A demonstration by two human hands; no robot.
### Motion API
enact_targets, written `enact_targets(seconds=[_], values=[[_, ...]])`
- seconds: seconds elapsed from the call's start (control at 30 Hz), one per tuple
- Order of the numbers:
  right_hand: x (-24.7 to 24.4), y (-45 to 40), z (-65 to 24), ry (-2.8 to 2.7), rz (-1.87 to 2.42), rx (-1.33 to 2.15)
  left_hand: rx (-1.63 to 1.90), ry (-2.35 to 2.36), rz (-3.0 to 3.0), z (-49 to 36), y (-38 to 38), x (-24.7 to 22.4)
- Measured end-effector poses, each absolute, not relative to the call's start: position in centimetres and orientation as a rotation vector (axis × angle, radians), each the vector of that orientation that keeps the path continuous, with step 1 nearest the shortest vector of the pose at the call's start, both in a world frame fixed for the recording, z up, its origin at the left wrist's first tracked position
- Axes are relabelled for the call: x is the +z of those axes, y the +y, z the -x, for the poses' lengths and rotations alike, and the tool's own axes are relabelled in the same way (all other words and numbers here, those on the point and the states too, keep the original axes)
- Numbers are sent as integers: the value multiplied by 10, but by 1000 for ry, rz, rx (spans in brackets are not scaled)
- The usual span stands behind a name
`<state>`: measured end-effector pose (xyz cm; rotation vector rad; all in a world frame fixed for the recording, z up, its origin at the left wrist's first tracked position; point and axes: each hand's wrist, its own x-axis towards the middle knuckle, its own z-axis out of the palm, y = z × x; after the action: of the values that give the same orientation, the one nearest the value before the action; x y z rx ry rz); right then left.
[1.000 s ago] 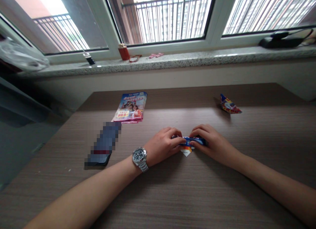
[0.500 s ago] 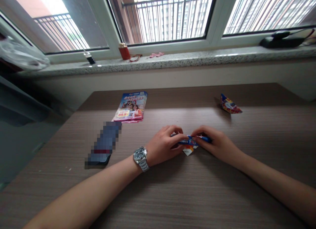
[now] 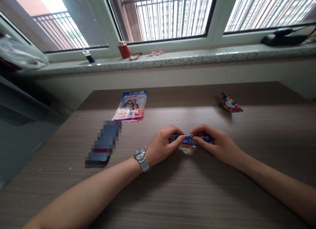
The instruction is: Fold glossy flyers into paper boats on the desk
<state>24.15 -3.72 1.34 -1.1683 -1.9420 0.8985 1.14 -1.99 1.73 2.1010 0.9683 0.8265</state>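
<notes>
Between my two hands is a partly folded paper flyer (image 3: 187, 140), blue along its upper band with a white and orange triangular point toward me. My left hand (image 3: 166, 143), with a silver watch (image 3: 142, 159) at the wrist, pinches its left part between thumb and fingers. On the right part, my right hand (image 3: 212, 138) is closed in the same way, thumb on the near face. Both sets of fingertips partly hide the paper. Farther off to the right stands a folded paper boat (image 3: 231, 104) in blue, red and yellow print.
A stack of printed flyers (image 3: 132, 105) lies at the table's back left, with a blurred-out phone (image 3: 105, 145) nearer me. The granite windowsill (image 3: 187, 57) beyond holds a red container (image 3: 124, 50), a small dark bottle (image 3: 89, 56) and a black device (image 3: 283, 38).
My left hand has shifted its grip: its fingers have drawn back and the thumb now lies along the paper's near face, uncovering more of it. My right hand has barely moved.
</notes>
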Motion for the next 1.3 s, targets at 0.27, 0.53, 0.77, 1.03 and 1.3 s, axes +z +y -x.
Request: enact_targets(seconds=[0.27, 0.53, 0.77, 1.03, 1.3], values=[[20, -41, -235, -1974, 1245, 994, 855, 966, -2070, -14, -25, 23], [19, -41, -237, -2011, 1232, 1008, 780, 955, -2030, -14, -27, 27], [21, -41, -238, -2034, 1180, 1020, 766, 958, -1993, -15, -26, 28], [19, -35, -243, -1930, 1275, 999, 856, 975, -1934, -13, -21, 27], [10, -31, -247, -1748, 1307, 1247, 788, 1006, -1909, -10, -17, 25]])
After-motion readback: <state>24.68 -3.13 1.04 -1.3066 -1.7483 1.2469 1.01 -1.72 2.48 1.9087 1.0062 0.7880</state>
